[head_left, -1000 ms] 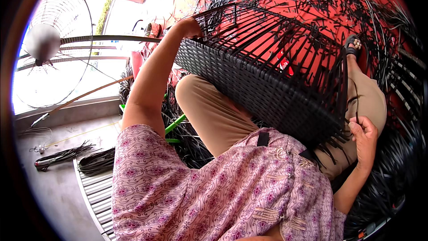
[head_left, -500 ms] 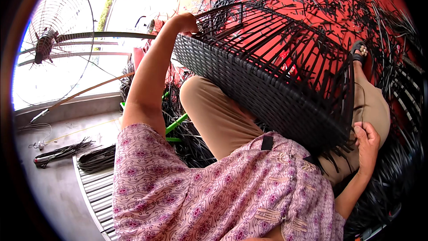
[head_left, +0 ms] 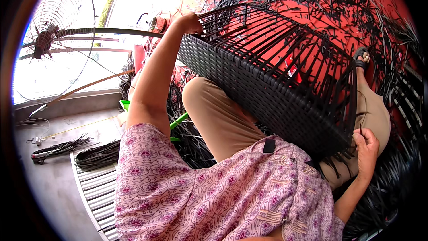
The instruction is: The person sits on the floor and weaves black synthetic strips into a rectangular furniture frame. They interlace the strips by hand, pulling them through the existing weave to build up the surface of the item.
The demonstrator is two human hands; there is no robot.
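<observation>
Across my lap lies a black woven wicker piece (head_left: 263, 80), tightly woven on its near side, with long open strands (head_left: 285, 40) across its far side. At its far left corner, my left hand (head_left: 191, 23) is closed with the fingers curled over the edge. My right hand (head_left: 368, 147) is beside its near right corner, thumb and forefinger pinching a thin black weaving strip (head_left: 360, 127). Several loose strip ends (head_left: 341, 155) stick out below that corner, close to my right fingers.
Black strip scraps (head_left: 312, 0) litter the red floor (head_left: 272, 15). A wire fan (head_left: 47, 40) stands at the left. Strip bundles (head_left: 98, 154) lie by a slatted surface (head_left: 100, 192). Something green (head_left: 179, 120) shows beside my knee. More black strips (head_left: 379, 201) heap at the lower right.
The view has shifted slightly, with the wicker piece and my left arm a little further right in it. Both hands keep their hold; the right fingers have moved only slightly.
</observation>
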